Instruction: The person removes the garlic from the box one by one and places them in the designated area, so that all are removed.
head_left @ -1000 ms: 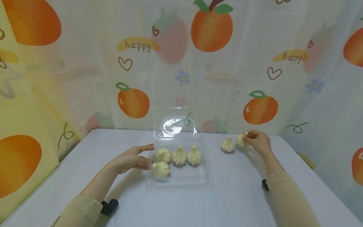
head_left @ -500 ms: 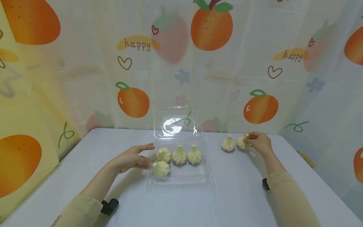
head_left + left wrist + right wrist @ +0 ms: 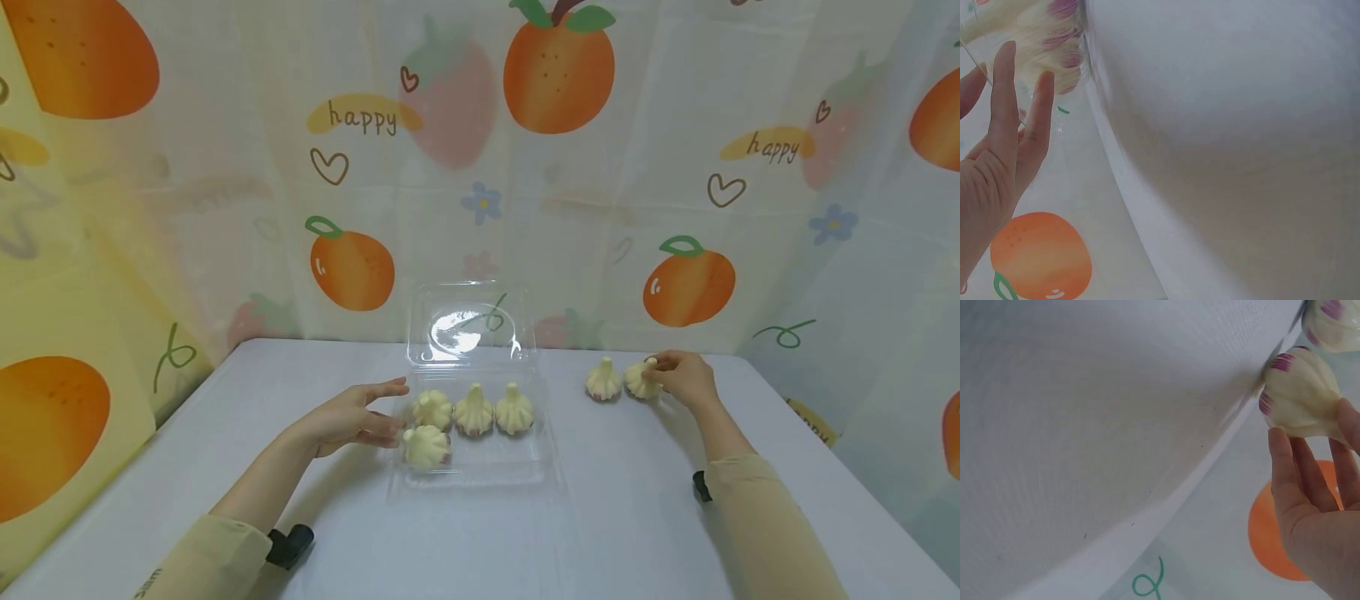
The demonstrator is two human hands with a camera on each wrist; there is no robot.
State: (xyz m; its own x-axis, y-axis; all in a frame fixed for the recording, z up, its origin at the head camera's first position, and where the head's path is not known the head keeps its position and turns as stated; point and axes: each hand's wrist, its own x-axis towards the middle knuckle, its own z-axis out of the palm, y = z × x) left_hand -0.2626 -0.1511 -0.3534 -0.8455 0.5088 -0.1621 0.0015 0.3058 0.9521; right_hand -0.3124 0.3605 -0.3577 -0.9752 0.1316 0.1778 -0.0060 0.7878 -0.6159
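My right hand [image 3: 684, 377] pinches a cream garlic bulb [image 3: 641, 379] by its stem near the table's far right. Purple streaks mark that bulb's base in the right wrist view, where the fingers [image 3: 1282, 456] and thumb are around the neck. Another garlic bulb [image 3: 603, 380] sits just left of it. In the middle is a clear plastic clamshell box [image 3: 517, 471], lid raised at the back. Inside, three garlic bulbs [image 3: 474, 412] form a back row and one more bulb [image 3: 427, 448] lies at front left. My left hand [image 3: 348, 419], fingers extended, touches the box's left side.
A white-covered table [image 3: 480, 550] carries everything. Behind it hangs a fruit-patterned curtain [image 3: 585, 217], close to the far table edge. The transparent raised lid [image 3: 468, 325] stands upright against this backdrop. Black wrist devices [image 3: 291, 547] sit under both sleeves.
My right hand and the garlic bulb it pinches have come down slightly beside the other loose bulb. The left hand and the box have stayed in place.
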